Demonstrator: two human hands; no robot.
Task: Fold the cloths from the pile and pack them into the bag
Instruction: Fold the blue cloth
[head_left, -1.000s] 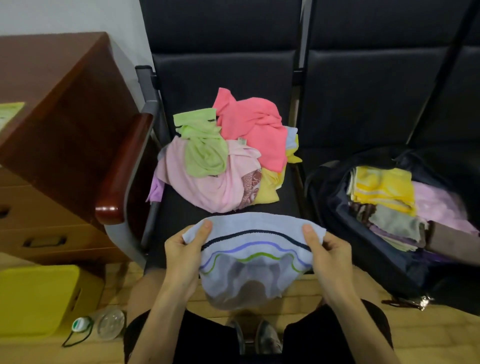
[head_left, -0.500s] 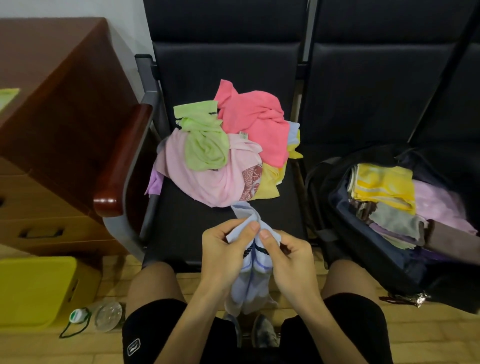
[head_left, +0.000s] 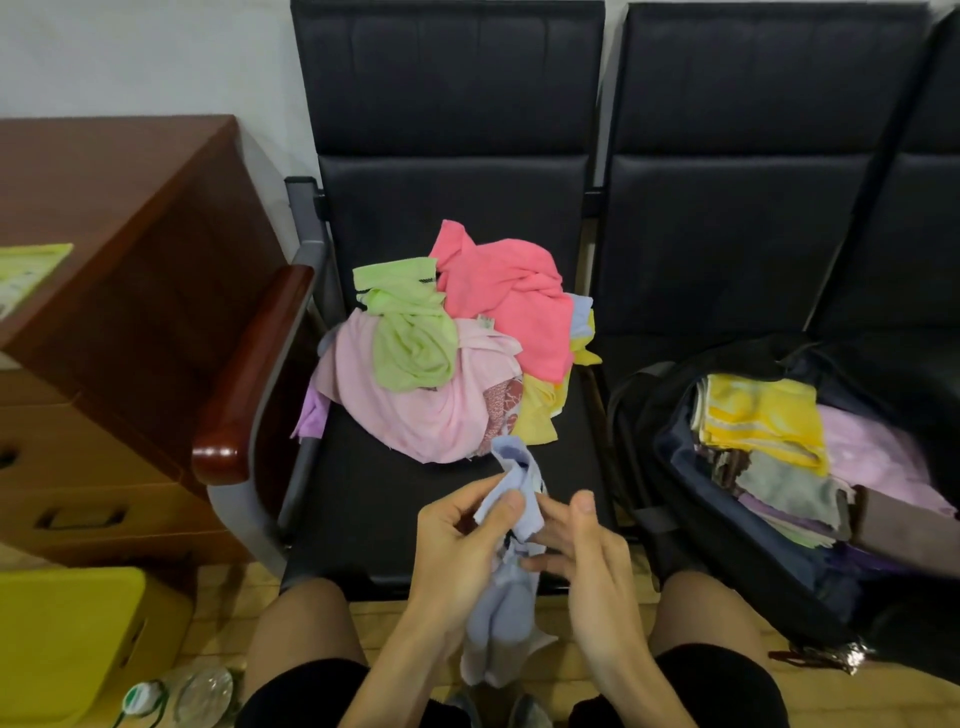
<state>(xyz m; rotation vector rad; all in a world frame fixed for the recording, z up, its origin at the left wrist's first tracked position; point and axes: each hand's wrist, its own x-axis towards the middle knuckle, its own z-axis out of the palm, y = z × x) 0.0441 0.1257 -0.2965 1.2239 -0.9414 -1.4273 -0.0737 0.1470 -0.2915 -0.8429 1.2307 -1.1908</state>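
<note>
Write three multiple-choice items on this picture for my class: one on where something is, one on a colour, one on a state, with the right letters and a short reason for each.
1. Where does the unfolded pile lie?
A. on the black chair seat
B. on the floor
C. inside the bag

2. What colour is the cloth on top of the folded stack in the bag?
A. red
B. yellow
C. black

3. How is the light blue cloth held?
A. spread flat on the seat
B. tucked in the bag
C. bunched between both hands

Answers:
1 A: the heap rests on the seat by the wooden armrest.
2 B: the yellow cloth lies uppermost.
3 C: the left hand pinches it, and the right hand touches it.
</note>
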